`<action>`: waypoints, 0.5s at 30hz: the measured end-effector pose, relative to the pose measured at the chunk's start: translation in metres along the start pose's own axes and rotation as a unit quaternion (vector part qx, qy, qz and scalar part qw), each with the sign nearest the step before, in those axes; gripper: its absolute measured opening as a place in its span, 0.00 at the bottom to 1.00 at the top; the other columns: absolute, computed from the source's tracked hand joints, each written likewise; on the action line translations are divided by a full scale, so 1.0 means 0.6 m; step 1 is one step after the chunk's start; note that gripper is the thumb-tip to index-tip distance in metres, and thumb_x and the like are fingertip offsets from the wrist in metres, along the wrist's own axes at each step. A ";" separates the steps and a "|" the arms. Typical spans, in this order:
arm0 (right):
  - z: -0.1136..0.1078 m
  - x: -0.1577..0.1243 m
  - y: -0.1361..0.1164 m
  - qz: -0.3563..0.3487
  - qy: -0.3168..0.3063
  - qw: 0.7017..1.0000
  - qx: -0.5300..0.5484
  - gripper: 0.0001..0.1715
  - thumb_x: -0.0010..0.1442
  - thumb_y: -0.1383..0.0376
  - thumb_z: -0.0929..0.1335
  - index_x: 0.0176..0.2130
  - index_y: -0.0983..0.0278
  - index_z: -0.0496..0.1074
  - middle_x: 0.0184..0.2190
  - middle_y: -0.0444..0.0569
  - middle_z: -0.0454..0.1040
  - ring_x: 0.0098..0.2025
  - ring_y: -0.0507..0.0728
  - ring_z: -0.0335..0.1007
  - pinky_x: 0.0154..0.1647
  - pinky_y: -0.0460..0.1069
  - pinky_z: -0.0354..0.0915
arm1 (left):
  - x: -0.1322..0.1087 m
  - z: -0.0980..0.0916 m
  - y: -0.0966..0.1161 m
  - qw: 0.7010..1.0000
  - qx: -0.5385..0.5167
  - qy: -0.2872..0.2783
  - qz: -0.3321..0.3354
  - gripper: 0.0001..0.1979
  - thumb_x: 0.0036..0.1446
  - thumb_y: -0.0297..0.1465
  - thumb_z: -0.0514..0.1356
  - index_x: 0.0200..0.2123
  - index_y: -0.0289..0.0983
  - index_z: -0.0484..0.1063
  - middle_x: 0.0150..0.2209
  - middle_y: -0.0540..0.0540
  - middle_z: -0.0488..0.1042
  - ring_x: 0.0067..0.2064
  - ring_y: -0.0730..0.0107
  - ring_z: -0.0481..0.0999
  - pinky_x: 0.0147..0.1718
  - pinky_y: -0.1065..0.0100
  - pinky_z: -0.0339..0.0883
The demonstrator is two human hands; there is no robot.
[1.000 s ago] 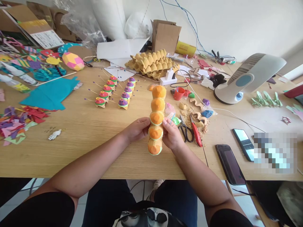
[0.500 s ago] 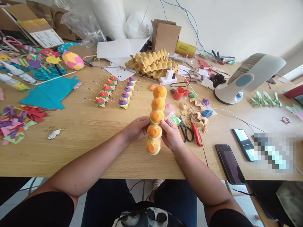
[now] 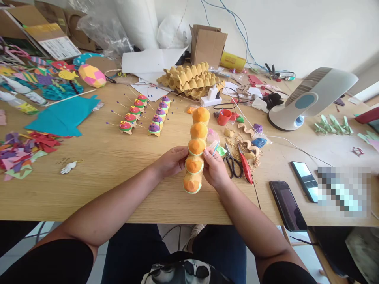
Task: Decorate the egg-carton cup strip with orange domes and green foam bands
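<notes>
Risky grip here: squeeze too hard and the orange egg-carton caterpillar (image 3: 196,146) could buckle at a joint, I'd say. It's low over the wooden table (image 3: 118,189), the left hand (image 3: 172,161) curled on its 9 o'clock flank, the right hand (image 3: 215,169) pinching the 3 o'clock side, scissors (image 3: 231,161) just beyond.

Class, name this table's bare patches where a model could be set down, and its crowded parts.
Bare wood: between the paper scraps and the left hand; also, under a cable, between the fan and the phones. Crowded: around the scissors.
</notes>
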State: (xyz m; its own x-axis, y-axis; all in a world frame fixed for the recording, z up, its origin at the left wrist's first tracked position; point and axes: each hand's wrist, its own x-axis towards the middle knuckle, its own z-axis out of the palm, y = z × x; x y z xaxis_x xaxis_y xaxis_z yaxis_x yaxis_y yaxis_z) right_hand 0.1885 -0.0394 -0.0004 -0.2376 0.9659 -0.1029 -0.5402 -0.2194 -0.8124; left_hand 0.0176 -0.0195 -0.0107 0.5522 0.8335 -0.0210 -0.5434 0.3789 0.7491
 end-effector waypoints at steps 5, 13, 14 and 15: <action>0.001 -0.002 -0.004 0.004 -0.015 1.000 0.006 0.26 0.52 0.48 0.77 0.28 0.61 0.65 0.19 0.35 0.48 0.21 0.47 0.39 0.22 0.45 0.42 | -0.002 0.000 0.000 1.000 0.006 0.003 -0.006 0.16 0.57 0.43 0.70 0.35 0.35 0.81 0.33 0.45 0.81 0.32 0.69 0.78 0.32 0.70 0.69; -0.004 0.003 0.000 -0.003 0.000 0.999 -0.031 0.22 0.52 0.47 0.77 0.33 0.60 0.73 0.20 0.36 0.53 0.22 0.48 0.44 0.24 0.46 0.48 | -0.001 0.000 -0.002 1.000 0.012 0.023 -0.004 0.17 0.54 0.45 0.71 0.36 0.36 0.81 0.34 0.45 0.81 0.35 0.67 0.79 0.35 0.68 0.69; -0.005 0.005 -0.001 -0.007 -0.006 0.999 -0.047 0.23 0.51 0.47 0.77 0.34 0.60 0.74 0.20 0.36 0.55 0.22 0.48 0.45 0.24 0.46 0.47 | -0.001 0.000 -0.001 1.000 0.013 0.025 -0.002 0.17 0.54 0.45 0.71 0.37 0.36 0.82 0.35 0.44 0.81 0.35 0.66 0.79 0.35 0.68 0.69; -0.007 0.006 -0.003 -0.013 -0.011 0.998 -0.068 0.23 0.50 0.47 0.78 0.35 0.60 0.75 0.21 0.37 0.57 0.23 0.48 0.45 0.24 0.46 0.47 | -0.001 0.001 -0.001 1.000 0.014 0.027 0.000 0.17 0.54 0.45 0.71 0.38 0.36 0.82 0.36 0.44 0.81 0.36 0.66 0.79 0.35 0.68 0.68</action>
State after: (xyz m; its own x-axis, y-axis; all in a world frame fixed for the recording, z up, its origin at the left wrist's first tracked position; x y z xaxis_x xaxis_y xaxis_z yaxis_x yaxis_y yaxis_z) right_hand 0.1923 -0.0348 -0.0017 -0.2437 0.9673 -0.0702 -0.4318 -0.1730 -0.8852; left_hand 0.0177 -0.0207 -0.0110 0.5162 0.8546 -0.0562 -0.5250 0.3676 0.7676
